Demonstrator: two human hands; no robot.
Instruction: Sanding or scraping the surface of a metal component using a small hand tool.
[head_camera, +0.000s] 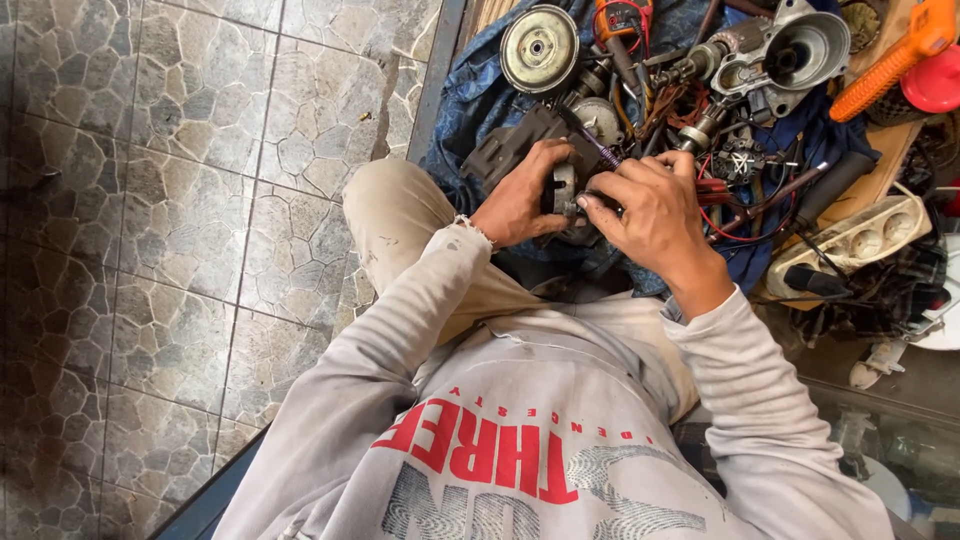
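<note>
Hands first: your left hand (520, 200) is wrapped around a dark power-tool body (520, 145), fingers curled over its near side so the grip is closed and firm. Your right hand (655, 210) comes in from the other side, fingers bent and pinched onto a screwdriver (590, 140) with a dark shaft, whose tip end runs up and left across the tool body. Both hands meet over the same piece, almost touching, just above your bent knee (395, 205) in pale trousers.

You hold the tool body at the near edge of a blue cloth (470, 95) spread with parts. Just beyond it lies a round metal disc (539, 48), flat side up. To the right of that sits a grey metal gear housing (795, 50) with a round opening, and between them a tangle of red and black wires (730, 200) with small shafts and springs. An orange handle (890, 60) slants across the top right corner, beside a red cap (935, 85). A cream power strip (860, 240) lies to the right of your right hand, with a black plug (815, 282) pushed into its near end.

Grey stone-pattern floor tiles (150, 200) fill the left side, well apart from the work.
</note>
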